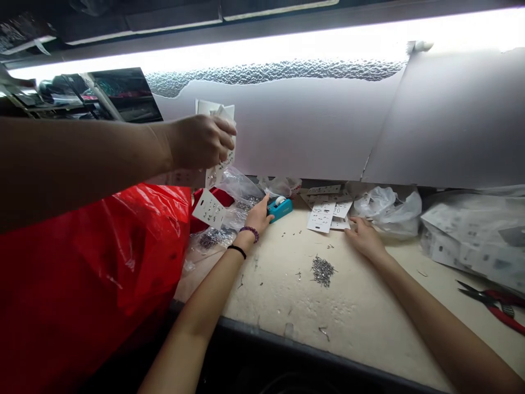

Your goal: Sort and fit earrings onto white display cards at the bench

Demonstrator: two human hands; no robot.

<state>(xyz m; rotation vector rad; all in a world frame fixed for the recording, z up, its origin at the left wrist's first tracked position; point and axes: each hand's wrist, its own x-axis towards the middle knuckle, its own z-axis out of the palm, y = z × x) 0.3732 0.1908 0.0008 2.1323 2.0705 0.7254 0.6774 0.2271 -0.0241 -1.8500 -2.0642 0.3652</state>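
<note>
My left hand (259, 216), with a purple bead bracelet and a black band at the wrist, grips the near left end of a teal tape dispenser (280, 209). My right hand (364, 236) lies on the table with its fingers apart, at the right edge of a spread of white earring cards (321, 215). Whether its fingertips touch the cards is hard to tell. Between my forearms sits a heap of small metal pieces (322, 271), with a few loose bits scattered around it.
From the left, a co-worker's hand (209, 139) holds a bunch of cards; one white card (209, 209) hangs below. A red plastic bag (143, 257) fills the left. Clear bags (388, 210) lie behind my right hand. Red-handled pliers (498, 306) lie far right.
</note>
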